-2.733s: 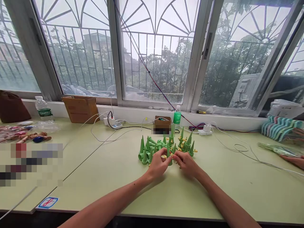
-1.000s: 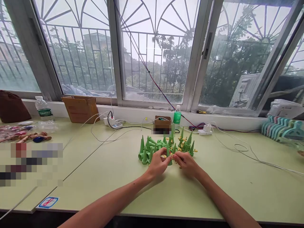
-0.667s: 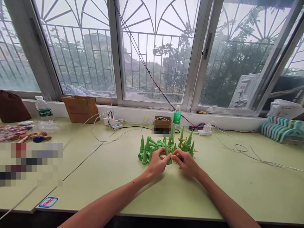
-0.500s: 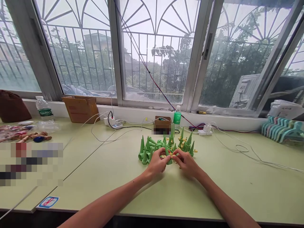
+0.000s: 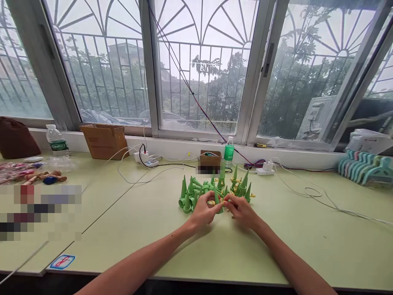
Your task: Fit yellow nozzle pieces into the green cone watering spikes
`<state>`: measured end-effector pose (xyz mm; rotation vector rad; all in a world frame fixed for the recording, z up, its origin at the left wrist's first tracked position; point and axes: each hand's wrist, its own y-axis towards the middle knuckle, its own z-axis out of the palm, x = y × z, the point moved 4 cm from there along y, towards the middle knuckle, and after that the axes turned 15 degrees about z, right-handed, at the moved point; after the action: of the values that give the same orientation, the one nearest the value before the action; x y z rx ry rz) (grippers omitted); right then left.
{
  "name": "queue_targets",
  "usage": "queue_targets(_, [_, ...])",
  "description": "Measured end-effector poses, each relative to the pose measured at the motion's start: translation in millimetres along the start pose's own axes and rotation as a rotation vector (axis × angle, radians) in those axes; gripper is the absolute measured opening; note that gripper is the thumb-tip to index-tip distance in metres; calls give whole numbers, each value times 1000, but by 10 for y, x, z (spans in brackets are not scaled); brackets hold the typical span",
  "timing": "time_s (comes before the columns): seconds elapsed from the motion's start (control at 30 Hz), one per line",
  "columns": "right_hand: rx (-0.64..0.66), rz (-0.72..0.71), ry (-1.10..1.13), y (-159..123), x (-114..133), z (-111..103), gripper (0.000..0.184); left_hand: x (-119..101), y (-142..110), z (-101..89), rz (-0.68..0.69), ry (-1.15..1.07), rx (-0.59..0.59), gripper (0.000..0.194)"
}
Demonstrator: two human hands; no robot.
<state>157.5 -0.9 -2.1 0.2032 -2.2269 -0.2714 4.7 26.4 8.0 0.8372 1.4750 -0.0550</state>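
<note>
My left hand (image 5: 203, 209) is closed around a green plastic watering spike (image 5: 216, 198), held upright with its tip pointing up. My right hand (image 5: 241, 209) pinches a small yellow valve piece (image 5: 222, 203) at the side of that spike. Fingertips cover most of the yellow piece, so how deep it sits cannot be told. Just behind my left hand lies a pile of green spikes (image 5: 187, 200), some standing, some on their sides. Beyond my right hand stand several green spikes with yellow valves (image 5: 244, 184) attached.
Along the window ledge are a small brown box (image 5: 210, 160), a green-labelled bottle (image 5: 229, 150), a larger cardboard box (image 5: 105, 141) and a power strip (image 5: 265, 171) with loose cables. Hangers (image 5: 365, 168) stand far right. Wooden-handled items (image 5: 46, 178) lie at the left.
My right fingers have shifted slightly at the yellow piece, and less of it shows now. My left hand and the spike stay nearly in place.
</note>
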Motion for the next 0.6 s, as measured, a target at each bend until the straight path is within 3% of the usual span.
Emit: queue_targets(0.6, [-24, -12, -58, 8, 22, -14, 37, -42, 4, 12, 100, 117, 28, 31])
